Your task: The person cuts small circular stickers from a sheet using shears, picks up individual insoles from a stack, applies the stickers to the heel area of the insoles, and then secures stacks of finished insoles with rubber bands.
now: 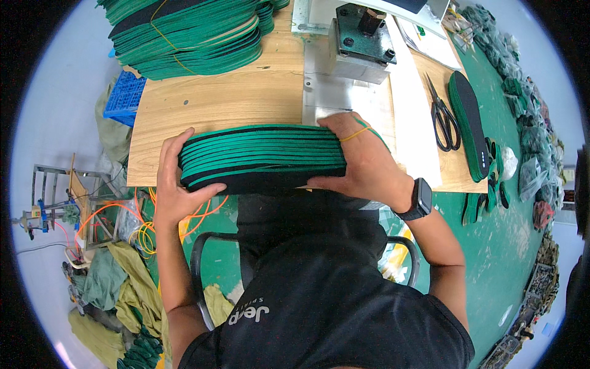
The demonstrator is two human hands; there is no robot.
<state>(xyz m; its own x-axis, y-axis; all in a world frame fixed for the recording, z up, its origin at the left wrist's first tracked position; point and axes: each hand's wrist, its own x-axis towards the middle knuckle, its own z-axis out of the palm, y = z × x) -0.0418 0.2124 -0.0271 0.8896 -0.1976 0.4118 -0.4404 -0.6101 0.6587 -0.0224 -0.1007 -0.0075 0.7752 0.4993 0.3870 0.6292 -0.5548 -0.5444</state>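
Between my two hands is a stack of green and black shoe insoles, turned on its edge over the front of the wooden table. My left hand is closed round the stack's left end, thumb on the near side. At the right end my right hand grips the same stack, its thumb near the lower edge and its fingers over the far side. A yellow rubber band runs across the right hand. On my right wrist sits a dark watch.
A tall pile of banded insoles stands at the far left of the table. A metal press block stands at the back. Black scissors and another insole stack lie right. A blue crate stands beyond the left edge.
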